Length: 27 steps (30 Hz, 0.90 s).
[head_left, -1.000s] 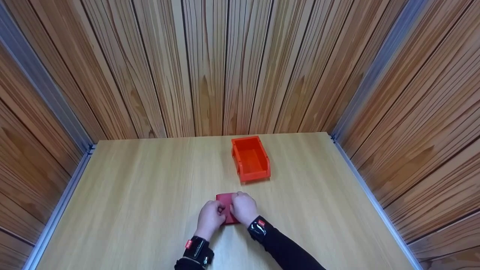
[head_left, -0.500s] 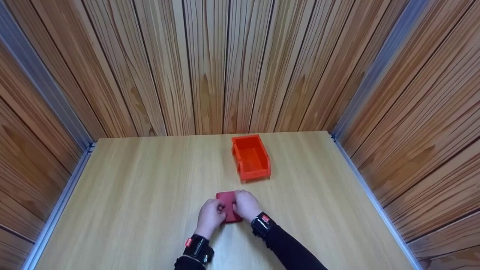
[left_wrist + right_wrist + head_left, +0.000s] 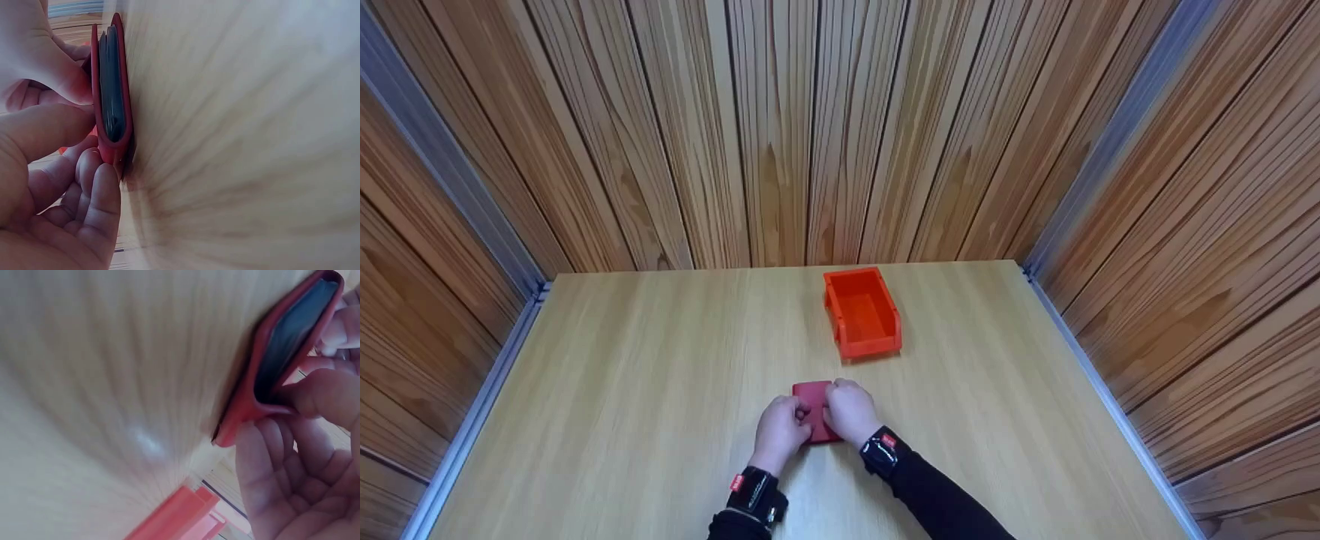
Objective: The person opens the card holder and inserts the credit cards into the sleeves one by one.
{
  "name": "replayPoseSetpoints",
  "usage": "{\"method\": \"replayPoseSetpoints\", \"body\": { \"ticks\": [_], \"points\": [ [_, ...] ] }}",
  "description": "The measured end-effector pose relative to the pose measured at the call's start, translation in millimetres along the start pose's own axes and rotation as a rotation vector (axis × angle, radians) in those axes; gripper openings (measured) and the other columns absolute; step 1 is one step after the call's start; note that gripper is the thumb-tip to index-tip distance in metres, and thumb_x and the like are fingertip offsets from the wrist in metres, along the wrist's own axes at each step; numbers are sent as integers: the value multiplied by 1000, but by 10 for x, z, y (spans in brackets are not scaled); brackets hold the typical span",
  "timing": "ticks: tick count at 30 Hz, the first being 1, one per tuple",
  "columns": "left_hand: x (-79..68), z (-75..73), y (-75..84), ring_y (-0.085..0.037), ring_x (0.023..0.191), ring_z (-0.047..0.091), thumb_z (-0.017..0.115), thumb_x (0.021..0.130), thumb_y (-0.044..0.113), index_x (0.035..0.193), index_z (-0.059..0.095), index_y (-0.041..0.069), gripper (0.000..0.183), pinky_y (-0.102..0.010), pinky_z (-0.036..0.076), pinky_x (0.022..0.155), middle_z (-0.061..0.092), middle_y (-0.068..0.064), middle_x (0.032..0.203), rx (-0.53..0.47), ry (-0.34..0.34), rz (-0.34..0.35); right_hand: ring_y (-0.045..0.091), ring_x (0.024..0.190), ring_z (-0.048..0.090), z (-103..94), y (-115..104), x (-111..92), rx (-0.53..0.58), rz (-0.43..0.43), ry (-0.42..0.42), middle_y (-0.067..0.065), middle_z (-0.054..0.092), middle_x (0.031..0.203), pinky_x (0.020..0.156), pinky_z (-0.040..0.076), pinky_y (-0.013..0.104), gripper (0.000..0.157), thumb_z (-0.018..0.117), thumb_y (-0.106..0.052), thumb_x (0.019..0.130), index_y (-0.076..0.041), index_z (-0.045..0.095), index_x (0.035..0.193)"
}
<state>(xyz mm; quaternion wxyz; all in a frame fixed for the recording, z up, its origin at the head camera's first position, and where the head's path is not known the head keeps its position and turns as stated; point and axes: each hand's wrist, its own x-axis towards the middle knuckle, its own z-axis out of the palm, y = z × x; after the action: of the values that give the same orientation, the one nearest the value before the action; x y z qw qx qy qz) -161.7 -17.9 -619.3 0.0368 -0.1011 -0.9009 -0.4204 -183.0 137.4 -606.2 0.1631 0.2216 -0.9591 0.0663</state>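
Note:
A red card holder (image 3: 816,409) lies on the table between both hands. In the left wrist view its red cover folds round dark, shiny inner sleeves (image 3: 114,84). My left hand (image 3: 779,435) grips it at the left, thumb on the upper cover and curled fingers by the rounded spine. At the opposite side my right hand (image 3: 852,411) pinches the edge of the upper cover between thumb and fingers. The right wrist view shows that thumb (image 3: 318,394) against the inside of the cover, which stands slightly apart from the sleeves there.
An orange-red open bin (image 3: 864,315) stands beyond the hands near the table's far edge. Wood-panelled walls (image 3: 772,135) enclose the table (image 3: 645,390) at the back and sides, with metal rails (image 3: 1110,412) along the side edges.
My right hand shifted slightly right and away, then a little back, and the card holder's right side moved with it. My left hand has stayed almost still.

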Motion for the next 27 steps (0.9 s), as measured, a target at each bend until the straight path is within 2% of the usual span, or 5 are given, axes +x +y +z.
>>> {"method": "replayPoseSetpoints", "body": {
  "ticks": [9, 14, 21, 27],
  "points": [
    [-5, 17, -3, -18, 76, 54, 76, 72, -1, 84, 65, 3, 17, -37, 48, 72, 56, -4, 81, -1, 1, -17, 21, 65, 60, -83, 3, -30, -41, -91, -32, 4, 58, 72, 55, 50, 34, 13, 75, -14, 75, -7, 66, 70],
    [-12, 21, 8, -17, 74, 52, 76, 72, -2, 83, 64, 4, 17, -36, 47, 70, 55, -4, 81, 2, 2, -30, 21, 67, 60, -87, 17, -92, -7, -117, -9, 3, 56, 75, 57, 50, 33, 12, 71, -9, 80, -6, 66, 70],
    [-6, 31, 8, -17, 74, 52, 76, 72, -3, 82, 64, 4, 17, -35, 47, 69, 55, -4, 81, -5, 4, -28, 21, 78, 58, -66, 12, -182, 62, -99, -2, 4, 60, 90, 64, 52, 33, 9, 66, -3, 84, -7, 72, 80],
    [-9, 19, -3, -17, 73, 52, 77, 72, -2, 83, 64, 4, 17, -34, 47, 69, 55, -4, 81, 10, 3, -20, 21, 82, 56, -42, -10, -246, 54, -96, -5, 7, 60, 99, 63, 52, 33, 10, 65, -4, 86, -6, 75, 89]
  ]
}}
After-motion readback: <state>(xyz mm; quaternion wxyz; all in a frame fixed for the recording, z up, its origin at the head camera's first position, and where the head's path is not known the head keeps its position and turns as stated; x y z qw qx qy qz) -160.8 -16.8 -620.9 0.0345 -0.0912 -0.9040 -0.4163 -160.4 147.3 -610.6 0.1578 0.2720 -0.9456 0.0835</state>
